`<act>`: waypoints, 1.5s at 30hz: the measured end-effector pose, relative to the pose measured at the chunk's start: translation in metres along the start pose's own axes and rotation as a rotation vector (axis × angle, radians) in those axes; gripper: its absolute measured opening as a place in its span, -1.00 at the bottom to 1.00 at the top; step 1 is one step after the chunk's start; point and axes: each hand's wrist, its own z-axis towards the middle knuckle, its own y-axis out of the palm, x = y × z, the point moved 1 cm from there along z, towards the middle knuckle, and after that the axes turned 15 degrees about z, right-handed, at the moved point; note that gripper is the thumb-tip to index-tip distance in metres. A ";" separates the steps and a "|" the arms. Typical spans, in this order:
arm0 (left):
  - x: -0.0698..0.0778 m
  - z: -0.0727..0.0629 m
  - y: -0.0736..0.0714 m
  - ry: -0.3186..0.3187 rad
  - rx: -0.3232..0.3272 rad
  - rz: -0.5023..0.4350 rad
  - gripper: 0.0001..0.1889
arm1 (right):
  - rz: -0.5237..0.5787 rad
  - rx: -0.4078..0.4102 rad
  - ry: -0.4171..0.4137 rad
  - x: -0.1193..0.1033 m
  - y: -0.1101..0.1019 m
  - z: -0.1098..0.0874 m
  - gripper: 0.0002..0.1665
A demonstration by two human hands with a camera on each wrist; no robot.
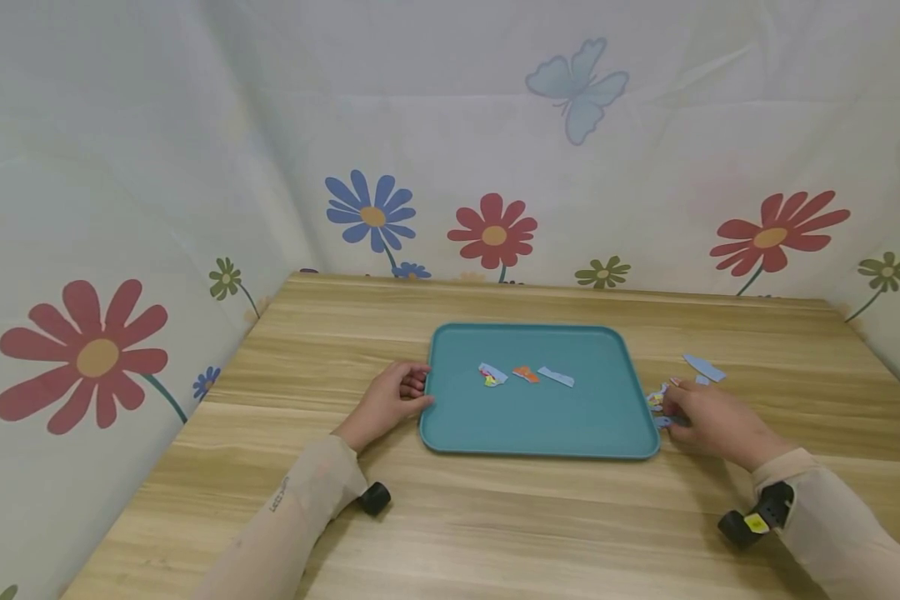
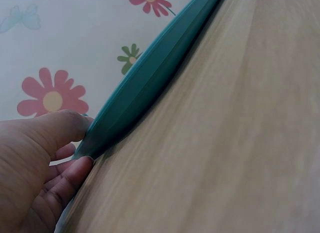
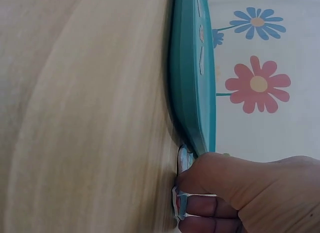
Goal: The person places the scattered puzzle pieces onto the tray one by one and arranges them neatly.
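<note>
A teal rectangular tray (image 1: 540,433) lies on the wooden table, with three torn paper scraps on it: a blue one with pink and yellow (image 1: 492,374), an orange one (image 1: 526,374) and a pale blue strip (image 1: 557,377). My left hand (image 1: 390,400) grips the tray's left edge. In the left wrist view its thumb (image 2: 75,127) touches the rim, fingers bent beside it. Past the tray's right edge, my right hand (image 1: 708,421) curls its fingers and thumb around small printed paper scraps (image 1: 657,398) at table level. The right wrist view shows a scrap (image 3: 180,203) at its fingertips, partly hidden.
More light-blue scraps (image 1: 705,367) lie just beyond the right hand. The table (image 1: 510,525) ends at a white curtain (image 1: 435,108) printed with flowers and a butterfly. A black wrist device (image 1: 750,521) hangs by the right sleeve, another (image 1: 375,498) by the left.
</note>
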 end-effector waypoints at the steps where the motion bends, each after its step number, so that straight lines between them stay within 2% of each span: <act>1: 0.000 0.000 0.000 0.005 0.001 0.002 -0.51 | 0.002 0.003 0.001 0.000 0.000 0.000 -0.78; 14: 0.000 0.000 0.000 0.004 -0.007 -0.011 -0.51 | 0.039 -0.030 0.060 0.001 -0.003 -0.005 -0.84; 24: 0.000 0.000 0.000 0.007 -0.006 -0.019 -0.51 | 0.035 -0.029 0.048 0.001 -0.011 -0.004 -0.81; 36: 0.002 -0.002 -0.001 0.001 -0.009 -0.003 -0.50 | 0.042 -0.058 0.120 -0.006 -0.030 0.008 -0.82; 45: 0.004 -0.002 -0.003 0.002 -0.011 -0.005 -0.50 | 0.044 -0.047 0.105 -0.015 -0.042 0.017 -0.80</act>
